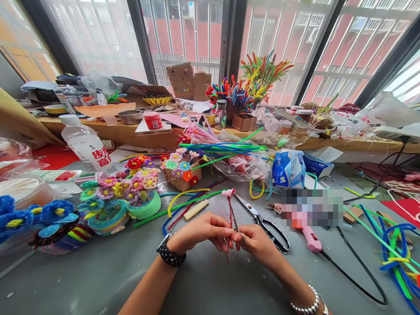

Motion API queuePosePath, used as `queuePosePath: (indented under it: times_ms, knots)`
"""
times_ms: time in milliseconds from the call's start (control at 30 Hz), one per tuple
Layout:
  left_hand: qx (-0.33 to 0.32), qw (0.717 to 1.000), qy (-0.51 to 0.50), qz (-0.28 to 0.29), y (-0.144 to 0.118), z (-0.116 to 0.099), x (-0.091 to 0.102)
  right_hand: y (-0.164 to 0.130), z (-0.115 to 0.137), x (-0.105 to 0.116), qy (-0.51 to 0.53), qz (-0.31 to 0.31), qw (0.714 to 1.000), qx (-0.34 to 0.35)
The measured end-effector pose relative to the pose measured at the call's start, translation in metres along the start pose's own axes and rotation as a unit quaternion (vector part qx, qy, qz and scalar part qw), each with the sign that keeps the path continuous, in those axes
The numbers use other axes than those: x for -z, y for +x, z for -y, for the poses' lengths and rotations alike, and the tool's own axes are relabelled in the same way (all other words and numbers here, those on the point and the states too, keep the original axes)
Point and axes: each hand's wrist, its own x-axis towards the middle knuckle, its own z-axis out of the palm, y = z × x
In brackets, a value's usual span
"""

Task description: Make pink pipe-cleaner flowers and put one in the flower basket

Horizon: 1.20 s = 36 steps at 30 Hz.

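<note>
Pipe-cleaner stem (230, 210) | both hands pinch it | scissors (262, 221) just beside

Seen from a single head-worn camera, looking forward and steeply down from close above onto the grey tabletop (98, 275), with both forearms entering from the bottom edge, the cluttered window ledge (138, 131) straight ahead, and the wide-angle picture bending at its edges.

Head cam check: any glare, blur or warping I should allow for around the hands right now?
Head view: daylight from the windows is blown out, yet the left hand, right hand and pipe-cleaner stem look sharp and evenly lit; wide-angle warping bends the window frames; a pixelated patch hides part of the table beside the scissors.
</note>
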Motion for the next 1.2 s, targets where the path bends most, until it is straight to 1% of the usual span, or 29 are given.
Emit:
queuePosePath:
  times_ms: [167, 300, 433, 533, 733, 967, 1200]
  knots:
    - [-0.001, 1.0, -0.007, 0.013, 0.0001, 0.0007, -0.0006, -0.0009, 0.0021, -0.0018, 0.05, 0.056, 0.997, 0.01]
    - [-0.002, 1.0, -0.007, 0.017, -0.0006, 0.0005, -0.0009, -0.0018, 0.005, -0.0015, 0.051, 0.059, 0.997, 0.019]
    - [0.003, 1.0, -0.009, 0.019, -0.0006, 0.0005, -0.0007, -0.0024, 0.0065, -0.0013, 0.058, 0.071, 0.996, 0.009]
    - [-0.001, 1.0, -0.014, 0.025, -0.0003, 0.0011, -0.0006, -0.0029, 0.0071, -0.0019, 0.063, 0.07, 0.995, 0.008]
    - [-0.017, 0.999, -0.011, 0.039, -0.0004, 0.0013, -0.0013, -0.0024, 0.0056, -0.0028, 0.038, 0.055, 0.998, 0.018]
    - [0.005, 1.0, -0.016, 0.011, 0.0013, 0.0033, 0.0, -0.0001, 0.004, -0.0042, 0.04, 0.027, 0.999, 0.02]
    - [0.011, 1.0, -0.016, 0.014, 0.0009, 0.0016, -0.0004, -0.0005, 0.007, -0.0024, 0.052, 0.052, 0.996, 0.04]
